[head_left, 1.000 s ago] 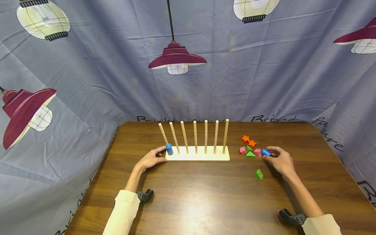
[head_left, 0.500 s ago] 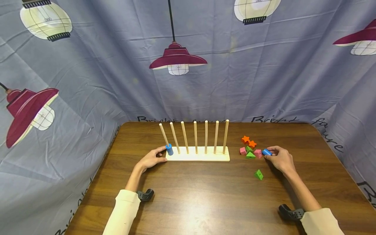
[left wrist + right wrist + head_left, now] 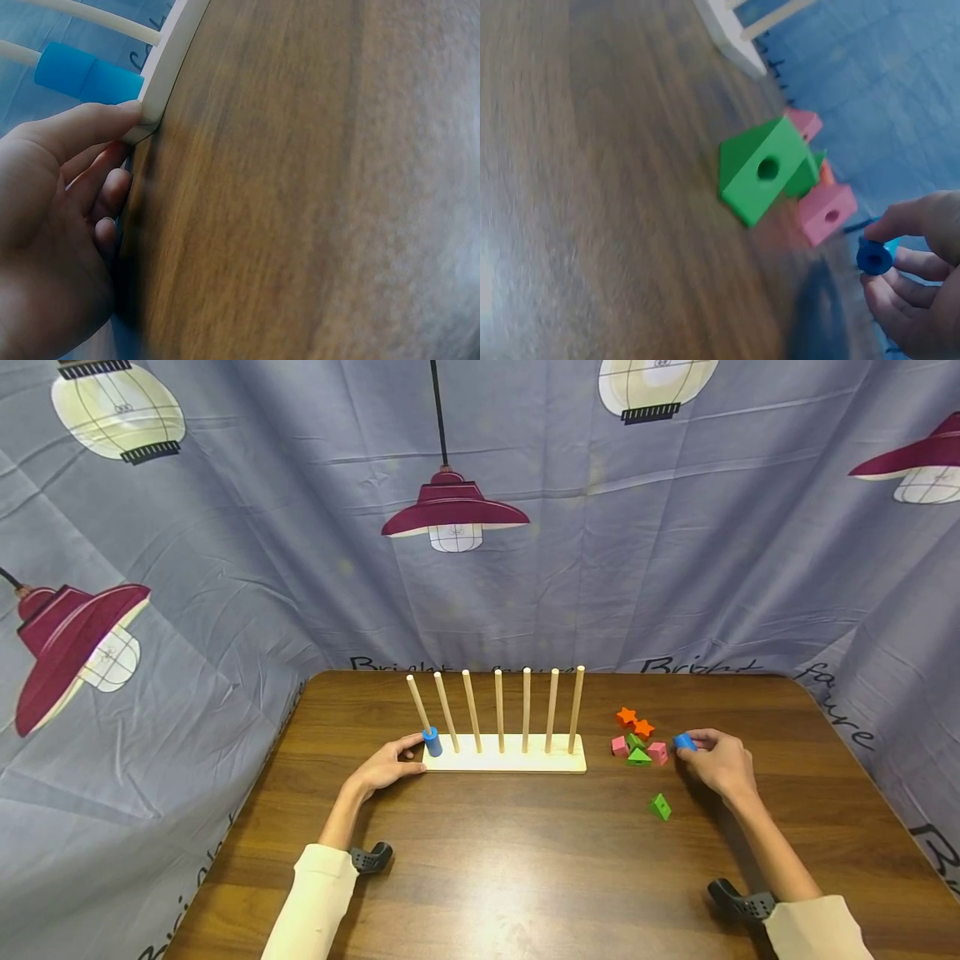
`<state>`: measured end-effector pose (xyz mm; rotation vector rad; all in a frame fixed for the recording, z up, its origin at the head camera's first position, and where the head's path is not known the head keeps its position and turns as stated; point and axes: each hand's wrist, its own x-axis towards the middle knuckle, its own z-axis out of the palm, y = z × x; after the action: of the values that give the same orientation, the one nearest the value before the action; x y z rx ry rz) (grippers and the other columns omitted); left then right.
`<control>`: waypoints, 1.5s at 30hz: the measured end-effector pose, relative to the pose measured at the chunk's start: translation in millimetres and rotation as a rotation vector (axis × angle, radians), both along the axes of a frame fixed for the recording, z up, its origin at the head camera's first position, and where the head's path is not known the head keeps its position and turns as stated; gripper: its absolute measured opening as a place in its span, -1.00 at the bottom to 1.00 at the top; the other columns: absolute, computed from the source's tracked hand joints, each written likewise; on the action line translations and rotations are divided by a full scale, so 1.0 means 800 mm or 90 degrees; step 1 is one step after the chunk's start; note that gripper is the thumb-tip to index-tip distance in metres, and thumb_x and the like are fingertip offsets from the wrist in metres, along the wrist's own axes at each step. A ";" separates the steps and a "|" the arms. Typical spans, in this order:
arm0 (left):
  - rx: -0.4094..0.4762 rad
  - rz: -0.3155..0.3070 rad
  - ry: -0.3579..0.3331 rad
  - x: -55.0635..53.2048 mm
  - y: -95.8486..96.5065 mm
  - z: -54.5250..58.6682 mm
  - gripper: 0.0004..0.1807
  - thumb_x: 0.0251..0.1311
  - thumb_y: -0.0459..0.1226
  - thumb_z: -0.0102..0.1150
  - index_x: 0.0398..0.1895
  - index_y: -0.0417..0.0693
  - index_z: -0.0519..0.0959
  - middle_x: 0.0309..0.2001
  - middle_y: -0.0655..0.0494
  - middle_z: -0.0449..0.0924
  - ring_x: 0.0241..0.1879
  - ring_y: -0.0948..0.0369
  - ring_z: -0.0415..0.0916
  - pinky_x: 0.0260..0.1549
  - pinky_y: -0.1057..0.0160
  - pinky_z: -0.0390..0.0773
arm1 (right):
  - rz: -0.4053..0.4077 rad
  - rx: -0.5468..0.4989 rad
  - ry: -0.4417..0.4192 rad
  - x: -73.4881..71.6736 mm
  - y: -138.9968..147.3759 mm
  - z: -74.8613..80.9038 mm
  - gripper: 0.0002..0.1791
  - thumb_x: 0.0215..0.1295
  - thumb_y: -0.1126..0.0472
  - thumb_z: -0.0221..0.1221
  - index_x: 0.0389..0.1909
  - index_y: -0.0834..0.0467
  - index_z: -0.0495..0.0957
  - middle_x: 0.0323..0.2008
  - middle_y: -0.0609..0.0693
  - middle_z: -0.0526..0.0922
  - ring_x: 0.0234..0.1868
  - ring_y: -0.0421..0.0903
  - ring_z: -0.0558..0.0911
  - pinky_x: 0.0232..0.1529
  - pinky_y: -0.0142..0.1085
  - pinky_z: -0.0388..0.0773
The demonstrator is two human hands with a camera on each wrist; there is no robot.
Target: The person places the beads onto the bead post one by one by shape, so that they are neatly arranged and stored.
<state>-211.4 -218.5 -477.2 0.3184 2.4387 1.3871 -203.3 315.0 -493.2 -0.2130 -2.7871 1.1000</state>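
My left hand grips the left end of a pale wooden peg board, thumb at its front corner and fingers beside the end. Several upright wooden pegs rise from the board. Blue cylinders, apparently two with a seam between them, sit on the leftmost peg near the left thumb. On the right, my right hand pinches a blue cylinder between thumb and fingers; its end hole shows in the right wrist view. Just left of that hand lies a pink block with a hole.
Beside the pink block are another pink block, green triangular blocks and orange star pieces. Nearer the front lies a separate green triangular block. A printed curtain hangs behind the brown table.
The right hand has drawn the blue cylinder slightly right and back, away from the pink block, and its tilt has changed. The left hand and the peg board stay in place.
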 end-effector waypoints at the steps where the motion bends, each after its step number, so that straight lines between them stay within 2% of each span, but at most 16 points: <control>1: -0.003 0.002 0.002 -0.004 -0.002 -0.007 -0.32 0.30 -0.38 0.24 0.46 -0.29 0.27 0.39 -0.28 0.23 0.12 -0.12 0.26 0.11 -0.04 0.24 | -0.004 0.000 0.015 0.000 -0.002 0.003 -0.57 0.25 0.20 0.32 0.04 0.39 0.60 -0.12 0.28 0.69 -0.21 0.05 0.66 -0.16 -0.01 0.46; 3: -0.011 0.006 0.008 -0.008 -0.004 -0.018 -0.32 0.30 -0.36 0.24 0.47 -0.26 0.27 0.39 -0.26 0.24 0.12 -0.10 0.27 0.10 -0.02 0.25 | -0.008 -0.001 0.042 0.001 -0.007 0.011 -0.57 0.25 0.17 0.33 0.06 0.36 0.61 -0.11 0.27 0.70 -0.27 -0.15 0.65 -0.13 -0.02 0.45; 6: -0.011 0.014 0.012 -0.008 -0.003 -0.020 -0.32 0.30 -0.37 0.24 0.47 -0.26 0.28 0.39 -0.25 0.25 0.12 -0.10 0.27 0.11 -0.03 0.25 | -0.013 -0.019 0.065 0.004 -0.018 0.029 -0.55 0.26 0.11 0.33 0.08 0.31 0.61 -0.09 0.24 0.70 -0.33 -0.48 0.54 -0.16 -0.23 0.47; 7: -0.010 0.016 0.013 -0.008 -0.003 -0.020 -0.32 0.29 -0.38 0.24 0.46 -0.26 0.29 0.39 -0.25 0.25 0.12 -0.11 0.27 0.11 -0.04 0.25 | -0.012 -0.035 0.072 0.006 -0.023 0.036 -0.54 0.26 0.10 0.33 0.09 0.31 0.61 -0.08 0.24 0.70 -0.34 -0.54 0.50 -0.19 -0.32 0.47; 9: -0.004 0.012 0.008 -0.001 0.001 -0.006 -0.33 0.29 -0.40 0.23 0.46 -0.28 0.29 0.39 -0.27 0.25 0.12 -0.11 0.27 0.12 -0.04 0.24 | -0.010 -0.076 0.093 0.009 -0.035 0.050 -0.54 0.27 0.11 0.33 0.09 0.30 0.60 -0.08 0.23 0.70 -0.35 -0.62 0.47 -0.24 -0.50 0.45; 11: -0.001 0.007 0.001 0.000 0.001 -0.001 -0.33 0.29 -0.41 0.24 0.45 -0.30 0.29 0.38 -0.28 0.26 0.12 -0.12 0.27 0.12 -0.03 0.24 | -0.009 -0.128 0.129 0.013 -0.050 0.063 -0.55 0.24 0.16 0.36 0.08 0.32 0.59 -0.12 0.16 0.70 -0.33 -0.58 0.52 -0.26 -0.60 0.46; 13: -0.005 0.002 0.001 -0.001 0.001 -0.001 -0.34 0.29 -0.40 0.23 0.45 -0.31 0.29 0.37 -0.28 0.26 0.11 -0.11 0.27 0.11 -0.02 0.25 | -0.001 -0.178 0.178 0.016 -0.065 0.076 -0.57 0.20 0.25 0.38 0.05 0.35 0.58 -0.18 0.04 0.69 -0.29 -0.50 0.57 -0.23 -0.61 0.48; 17: -0.015 0.007 0.008 -0.011 -0.005 -0.022 -0.32 0.29 -0.39 0.24 0.46 -0.30 0.27 0.38 -0.28 0.25 0.12 -0.12 0.27 0.11 -0.04 0.24 | 0.029 -0.258 0.273 0.020 -0.097 0.096 -0.60 0.12 0.43 0.40 0.00 0.39 0.58 -0.26 -0.15 0.67 -0.24 -0.35 0.63 -0.16 -0.56 0.51; 21: -0.019 0.014 0.012 -0.021 -0.012 -0.043 -0.29 0.29 -0.33 0.27 0.48 -0.23 0.26 0.40 -0.24 0.23 0.13 -0.10 0.26 0.11 -0.05 0.24 | 0.078 -0.319 0.327 0.023 -0.128 0.110 -0.61 0.09 0.52 0.37 -0.02 0.41 0.57 -0.22 -0.09 0.67 -0.22 -0.27 0.64 -0.11 -0.48 0.53; 26: -0.016 0.014 0.000 -0.024 -0.016 -0.046 -0.28 0.26 -0.27 0.32 0.48 -0.14 0.31 0.41 -0.16 0.25 0.13 -0.04 0.28 0.11 -0.02 0.26 | 0.147 -0.380 0.350 0.025 -0.172 0.130 -0.63 0.10 0.57 0.33 -0.04 0.45 0.55 -0.17 0.02 0.65 -0.20 -0.21 0.65 -0.07 -0.41 0.55; 29: -0.016 0.011 -0.004 -0.024 -0.017 -0.044 -0.27 0.25 -0.26 0.33 0.48 -0.13 0.31 0.41 -0.14 0.26 0.12 -0.03 0.28 0.11 0.00 0.26 | 0.179 -0.401 0.363 0.029 -0.202 0.150 -0.64 0.07 0.62 0.31 -0.07 0.52 0.53 -0.16 0.12 0.64 -0.21 -0.21 0.63 -0.08 -0.41 0.55; 32: -0.016 0.011 -0.002 -0.024 -0.017 -0.043 -0.27 0.25 -0.25 0.33 0.48 -0.13 0.32 0.40 -0.15 0.27 0.12 -0.03 0.28 0.11 0.00 0.26 | 0.210 -0.419 0.372 0.029 -0.231 0.161 -0.64 0.05 0.65 0.31 -0.08 0.53 0.52 -0.16 0.23 0.63 -0.22 -0.19 0.63 -0.09 -0.39 0.56; 37: -0.017 0.009 -0.001 -0.026 -0.017 -0.045 -0.27 0.26 -0.24 0.32 0.48 -0.13 0.31 0.37 -0.16 0.29 0.12 -0.03 0.27 0.10 0.00 0.26 | 0.276 -0.441 0.384 0.017 -0.276 0.160 -0.62 0.05 0.60 0.36 -0.07 0.43 0.56 -0.15 0.24 0.65 -0.21 -0.15 0.64 -0.06 -0.34 0.57; 40: -0.021 0.010 -0.004 -0.027 -0.017 -0.047 -0.26 0.26 -0.23 0.32 0.49 -0.12 0.30 0.36 -0.15 0.30 0.12 -0.02 0.27 0.10 0.00 0.26 | 0.308 -0.450 0.385 0.012 -0.304 0.162 -0.63 0.07 0.56 0.37 -0.07 0.41 0.55 -0.13 0.21 0.65 -0.17 -0.07 0.65 -0.04 -0.27 0.57; 45: -0.020 0.013 -0.012 -0.027 -0.015 -0.046 -0.27 0.26 -0.23 0.32 0.49 -0.08 0.31 0.38 -0.11 0.29 0.12 0.00 0.27 0.11 0.00 0.27 | 0.333 -0.483 0.359 0.003 -0.346 0.165 -0.64 0.14 0.49 0.35 -0.04 0.39 0.53 -0.09 0.21 0.64 -0.09 0.06 0.65 0.02 -0.21 0.55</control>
<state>-232.6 -230.9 -514.2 0.2731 2.4529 1.3515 -200.6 38.0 -361.2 0.6829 -1.8558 1.9212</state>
